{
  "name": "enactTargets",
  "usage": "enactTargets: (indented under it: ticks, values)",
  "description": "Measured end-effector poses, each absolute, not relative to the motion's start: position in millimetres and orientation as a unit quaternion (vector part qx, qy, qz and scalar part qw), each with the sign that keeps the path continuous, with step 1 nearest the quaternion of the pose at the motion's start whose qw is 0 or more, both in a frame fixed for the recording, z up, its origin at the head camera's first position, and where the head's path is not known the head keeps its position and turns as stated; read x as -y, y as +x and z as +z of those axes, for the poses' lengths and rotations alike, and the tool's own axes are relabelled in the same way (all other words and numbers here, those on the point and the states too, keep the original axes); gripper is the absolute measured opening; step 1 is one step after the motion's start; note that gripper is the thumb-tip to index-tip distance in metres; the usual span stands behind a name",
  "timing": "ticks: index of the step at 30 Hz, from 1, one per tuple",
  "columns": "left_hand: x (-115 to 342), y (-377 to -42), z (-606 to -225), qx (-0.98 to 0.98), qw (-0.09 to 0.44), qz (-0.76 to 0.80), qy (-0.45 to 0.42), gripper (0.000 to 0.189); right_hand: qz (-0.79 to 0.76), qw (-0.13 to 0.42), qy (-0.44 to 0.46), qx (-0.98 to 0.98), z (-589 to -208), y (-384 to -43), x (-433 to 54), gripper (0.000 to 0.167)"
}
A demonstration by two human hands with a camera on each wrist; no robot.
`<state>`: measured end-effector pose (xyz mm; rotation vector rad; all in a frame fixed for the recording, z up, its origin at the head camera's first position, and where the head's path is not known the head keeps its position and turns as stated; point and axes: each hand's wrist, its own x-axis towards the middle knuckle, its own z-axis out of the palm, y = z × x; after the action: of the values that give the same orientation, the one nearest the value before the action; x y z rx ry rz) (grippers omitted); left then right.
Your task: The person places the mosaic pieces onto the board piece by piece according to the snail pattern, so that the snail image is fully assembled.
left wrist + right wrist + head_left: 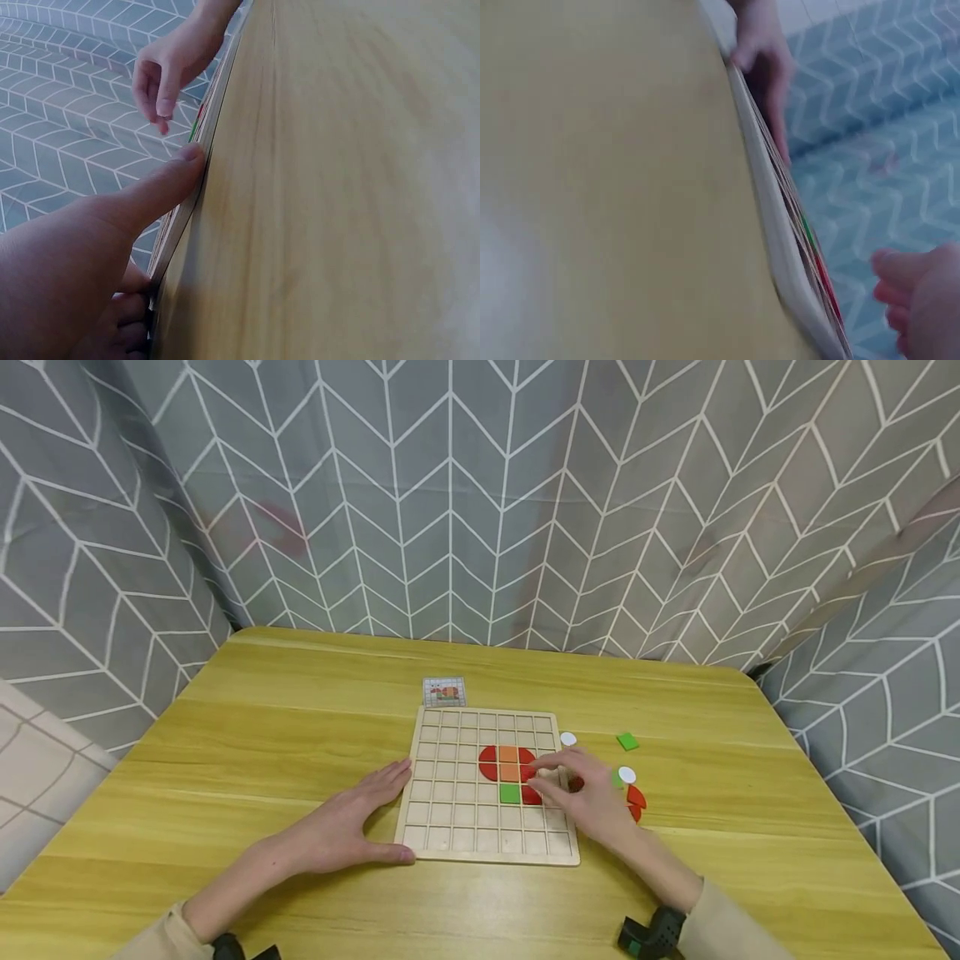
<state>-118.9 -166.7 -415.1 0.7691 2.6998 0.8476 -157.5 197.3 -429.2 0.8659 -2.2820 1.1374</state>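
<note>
A red flat tile [527, 772] on the pale wooden grid board [462, 838] lies just left of the nearer right hand [594, 797], thumb and forefinger slightly parted, while the left hand [347, 822], fingers spread, touches the left edge.

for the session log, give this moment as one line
left hand: touches grid board at left | right hand: above board, grip unclear | on board: red pieces, orange pieces, green square | right of board: loose pieces
</note>
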Motion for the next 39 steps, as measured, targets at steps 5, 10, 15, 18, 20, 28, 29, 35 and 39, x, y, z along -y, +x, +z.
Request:
enactTargets:
  ticks: [5,10,15,18,20,28,29,35,39]
  values:
    - [167,-119,-416,-0.914,0.107,0.29,0.261,0.112,0.4,0.218,0.147,0.878,-420,-169,-244,0.02]
    - [166,-119,-416,-0.915,0.109,0.289,0.261,0.113,0.408,0.189,0.056,0.892,-421,-181,-289,0.021]
    - [166,-118,-416,-0.915,0.109,0.288,0.259,0.113,0.403,0.185,0.048,0.895,-426,-188,-317,0.025]
    - [166,-118,-416,-0.916,0.107,0.286,0.259,0.112,0.395,0.174,0.06,0.9,-428,-188,-322,0.026]
    - [166,-118,-416,-0.917,0.104,0.285,0.261,0.112,0.384,0.168,0.073,0.905,-429,-188,-323,0.026]
    - [167,-119,-417,-0.916,0.104,0.287,0.262,0.112,0.361,0.193,0.074,0.909,-432,-189,-319,0.022]
    - [167,-119,-417,-0.915,0.103,0.288,0.262,0.112,0.359,0.196,0.073,0.909,-432,-189,-319,0.022]
    - [167,-119,-418,-0.916,0.103,0.289,0.259,0.112,0.337,0.206,0.063,0.917,-433,-190,-318,0.024]
    - [167,-120,-417,-0.918,0.104,0.287,0.254,0.113,0.326,0.207,0.057,0.921,-432,-190,-318,0.027]
